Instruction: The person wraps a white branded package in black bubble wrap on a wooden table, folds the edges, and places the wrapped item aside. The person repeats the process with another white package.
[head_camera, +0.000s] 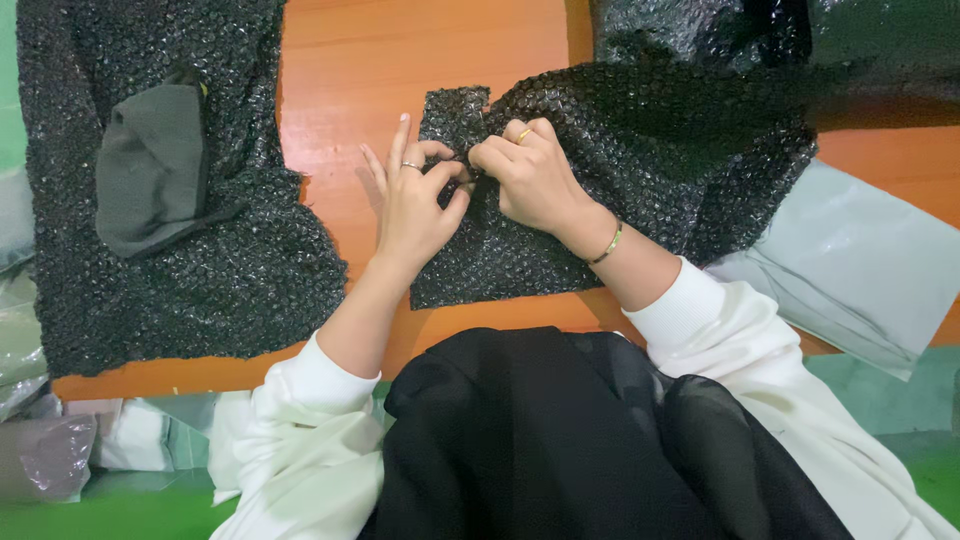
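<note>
Your left hand (415, 205) pinches edge of black bubble-wrap piece (610, 170), thumb against middle fingers, index finger lifted. Your right hand (525, 170) closed, knuckles up, pinching same edge right beside left hand, likely to hold fold tight. Wrap lies flat on orange table (420, 50); long axis runs left-right, narrow flap end pointing left. Left of wrap: second bubble-wrap sheet (200, 260) carrying dark grey cloth (150, 170). Right of wrap: pale plastic bag (860, 260).

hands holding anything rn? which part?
Both: left hand and right hand pinch the black bubble-wrap sheet at its folded left edge, near the top corner, on the orange table.
</note>
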